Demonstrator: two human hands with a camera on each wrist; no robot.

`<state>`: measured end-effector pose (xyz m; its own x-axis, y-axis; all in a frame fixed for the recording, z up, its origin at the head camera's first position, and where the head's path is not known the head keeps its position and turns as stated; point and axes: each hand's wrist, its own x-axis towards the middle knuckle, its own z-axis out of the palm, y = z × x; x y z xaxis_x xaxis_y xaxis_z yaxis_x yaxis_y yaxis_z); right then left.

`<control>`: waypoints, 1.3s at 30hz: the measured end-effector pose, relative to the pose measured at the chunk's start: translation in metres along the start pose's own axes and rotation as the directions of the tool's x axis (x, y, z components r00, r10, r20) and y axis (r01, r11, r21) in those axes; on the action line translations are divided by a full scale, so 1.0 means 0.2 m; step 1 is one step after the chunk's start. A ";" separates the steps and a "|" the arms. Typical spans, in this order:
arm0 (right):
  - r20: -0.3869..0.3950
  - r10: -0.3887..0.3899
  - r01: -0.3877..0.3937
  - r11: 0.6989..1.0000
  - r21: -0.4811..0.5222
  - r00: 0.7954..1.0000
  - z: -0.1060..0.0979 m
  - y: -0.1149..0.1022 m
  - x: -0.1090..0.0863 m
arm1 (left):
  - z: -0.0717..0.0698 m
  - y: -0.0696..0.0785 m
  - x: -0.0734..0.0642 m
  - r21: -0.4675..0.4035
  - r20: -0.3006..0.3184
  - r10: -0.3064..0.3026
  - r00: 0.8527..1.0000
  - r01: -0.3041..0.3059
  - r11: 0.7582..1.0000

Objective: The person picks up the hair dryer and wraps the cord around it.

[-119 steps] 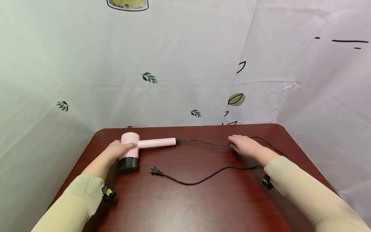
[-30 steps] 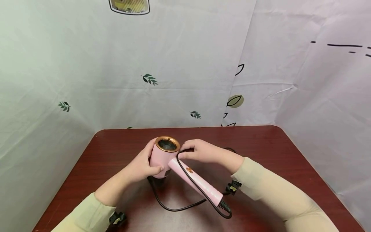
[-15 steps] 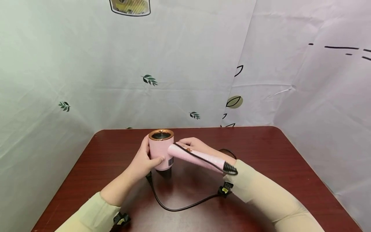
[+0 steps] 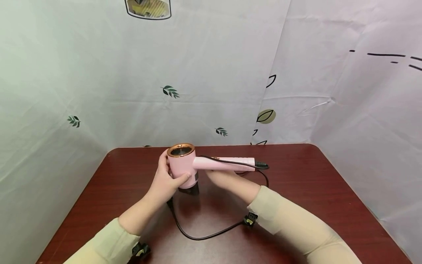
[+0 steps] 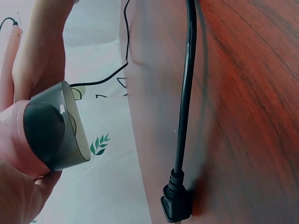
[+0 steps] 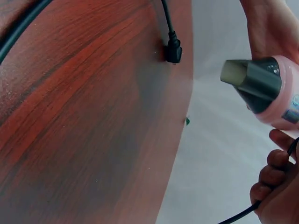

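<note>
1. Above the tabletop [image 4: 99, 209], near its far edge: pink hair dryer [image 4: 181, 165], held clear; left hand [image 4: 163, 183] gripping the barrel [image 4: 178, 168], right hand [image 4: 217, 178], partly hidden by the handle [image 4: 230, 167], with fingers curled round the power cord [image 4: 197, 239].
2. Handling, by judgement: keep the barrel steady; lay the power cord snug, never strained, along the handle.
3. Orientation: barrel nearly upright, copper-rimmed intake [image 4: 181, 151] up, black nozzle [image 5: 44, 130] down; handle's long axis roughly parallel to the far edge, tip toward the right edge.

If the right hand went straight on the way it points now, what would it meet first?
Probably the hair dryer's pink barrel, gripped by the left hand, ahead of the right hand in the head view. The dryer's handle partly hides that hand there, so depth is unclear.
</note>
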<state>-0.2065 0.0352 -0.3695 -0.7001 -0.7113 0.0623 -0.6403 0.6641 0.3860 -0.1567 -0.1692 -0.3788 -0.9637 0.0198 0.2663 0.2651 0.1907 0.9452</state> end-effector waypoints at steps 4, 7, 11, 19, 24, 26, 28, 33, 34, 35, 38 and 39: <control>-0.231 0.138 0.027 0.805 0.593 0.963 0.03 -0.02 0.02 | 0.01 0.01 0.00 0.048 -0.034 0.020 0.999 -0.019 0.999; -0.278 0.212 0.085 0.633 0.769 0.937 0.05 -0.04 0.03 | 0.01 0.01 0.00 0.105 -0.059 0.041 0.997 -0.035 0.994; -0.267 0.196 0.079 0.651 0.755 0.943 0.06 -0.06 0.04 | 0.01 0.02 0.00 0.152 -0.079 0.083 0.993 -0.070 0.986; -0.182 0.144 0.014 0.747 0.665 0.973 0.02 -0.10 0.02 | 0.02 0.04 0.00 0.432 -0.134 0.232 0.963 -0.154 0.888; -0.220 0.121 0.045 0.780 0.625 0.968 0.00 -0.11 0.02 | 0.01 0.03 0.00 0.560 -0.126 0.339 0.932 -0.216 0.800; -0.232 0.117 0.053 0.785 0.617 0.966 0.00 -0.11 0.02 | 0.01 0.03 0.00 0.591 -0.117 0.383 0.916 -0.245 0.768; -0.239 0.114 0.058 0.791 0.609 0.964 -0.01 -0.11 0.02 | 0.01 0.02 0.00 0.623 -0.107 0.428 0.897 -0.275 0.732; -0.303 0.095 0.093 0.828 0.552 0.948 -0.02 -0.10 0.01 | -0.01 0.01 -0.01 0.677 -0.079 0.470 0.879 -0.299 0.672; -0.317 0.087 0.104 0.837 0.538 0.944 -0.02 -0.10 0.01 | -0.01 0.01 -0.01 0.682 -0.072 0.467 0.881 -0.298 0.668; -0.326 0.076 0.112 0.846 0.521 0.942 -0.02 -0.09 0.01 | -0.01 0.00 -0.02 0.686 -0.064 0.460 0.885 -0.296 0.665; -0.320 0.043 0.122 0.870 0.478 0.946 -0.02 -0.07 0.00 | -0.01 0.00 -0.02 0.698 -0.041 0.452 0.891 -0.298 0.651; -0.313 0.031 0.126 0.874 0.469 0.949 -0.03 -0.07 0.00 | -0.01 0.00 -0.02 0.700 -0.037 0.455 0.890 -0.302 0.647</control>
<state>-0.1956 0.0249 -0.3697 -0.5853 -0.7269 0.3592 -0.7964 0.5986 -0.0863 -0.1521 -0.1717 -0.3798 -0.7355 0.0680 0.6741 0.4399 0.8046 0.3989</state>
